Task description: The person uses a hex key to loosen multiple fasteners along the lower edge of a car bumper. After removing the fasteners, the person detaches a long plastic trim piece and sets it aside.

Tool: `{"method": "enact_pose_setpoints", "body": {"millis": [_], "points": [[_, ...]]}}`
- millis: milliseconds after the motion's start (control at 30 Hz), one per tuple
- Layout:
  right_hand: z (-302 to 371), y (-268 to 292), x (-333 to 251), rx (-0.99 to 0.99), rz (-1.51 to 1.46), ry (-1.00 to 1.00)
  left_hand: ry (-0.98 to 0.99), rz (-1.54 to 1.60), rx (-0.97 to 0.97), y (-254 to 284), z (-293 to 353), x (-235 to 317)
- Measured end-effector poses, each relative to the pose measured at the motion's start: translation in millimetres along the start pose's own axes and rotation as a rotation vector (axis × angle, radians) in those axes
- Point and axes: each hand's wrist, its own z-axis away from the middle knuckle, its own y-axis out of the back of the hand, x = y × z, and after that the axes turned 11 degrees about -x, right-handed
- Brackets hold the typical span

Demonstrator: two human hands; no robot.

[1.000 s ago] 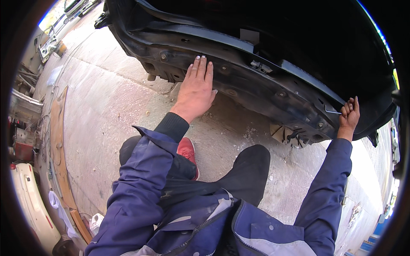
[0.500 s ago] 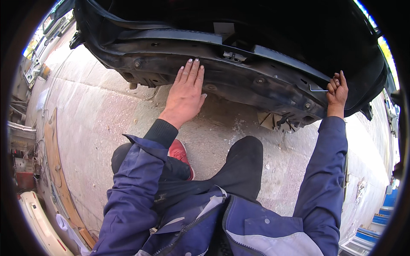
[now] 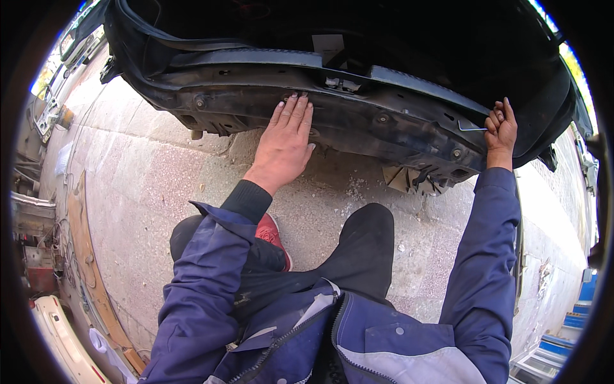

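Observation:
My left hand (image 3: pixel 283 146) lies flat on the dark rear panel (image 3: pixel 348 110) of a car, fingers stretched out and pointing away from me. Its fingertips rest just below the panel's upper edge, left of the latch (image 3: pixel 341 84). Over at the panel's right end, my right hand (image 3: pixel 501 134) is closed round a thin metal rod with a bent end (image 3: pixel 472 129). The rod's bent tip sticks out leftward in front of the panel; its other end is hidden in my fingers, and the index finger points up.
Beyond the panel is the dark open trunk (image 3: pixel 435 48). My knee (image 3: pixel 368 233) and red shoe (image 3: pixel 271 235) are below, over a rough paved floor (image 3: pixel 147 211). To the left lie a long brown board (image 3: pixel 86 249) and a cream car part (image 3: pixel 61 336). Blue-and-white items (image 3: pixel 566 333) stand lower right.
My left hand has slid a little to the right along the panel. The right hand keeps hold of the bent rod in nearly the same place. The whole view has shifted slightly.

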Motion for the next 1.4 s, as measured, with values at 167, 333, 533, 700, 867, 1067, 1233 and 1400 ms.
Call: {"method": "enact_pose_setpoints", "body": {"millis": [167, 333, 533, 700, 867, 1067, 1233, 1400], "points": [[-0.1, -0.4, -0.2, -0.007, -0.01, -0.006, 0.003, 0.023, 0.002, -3.2, -4.9, 11.0], [-0.7, 0.1, -0.2, -0.011, -0.005, -0.011, -0.058, 0.02, 0.01, -5.1, -10.9, 19.8], [-1.3, 0.9, -0.5, -0.012, 0.004, -0.011, -0.085, 0.0, 0.012, -7.0, -16.4, 30.4], [-1.4, 0.4, -0.2, -0.021, -0.002, -0.012, -0.152, -0.003, 0.018, -6.4, -20.5, 37.6], [-0.4, -1.6, 0.1, 0.021, 0.004, -0.014, -0.166, 0.003, 0.177, 6.3, -26.4, 37.6], [2.0, -5.6, 0.4, 0.029, 0.019, 0.006, -0.083, 0.102, 0.338, 28.5, -52.9, 4.5], [5.0, -9.6, 0.6, 0.031, 0.019, 0.01, -0.141, 0.072, 0.311, 31.4, -73.7, -6.9], [5.2, -9.7, 1.5, 0.035, 0.016, 0.009, -0.141, 0.033, 0.252, 27.3, -93.7, -0.3]]}}
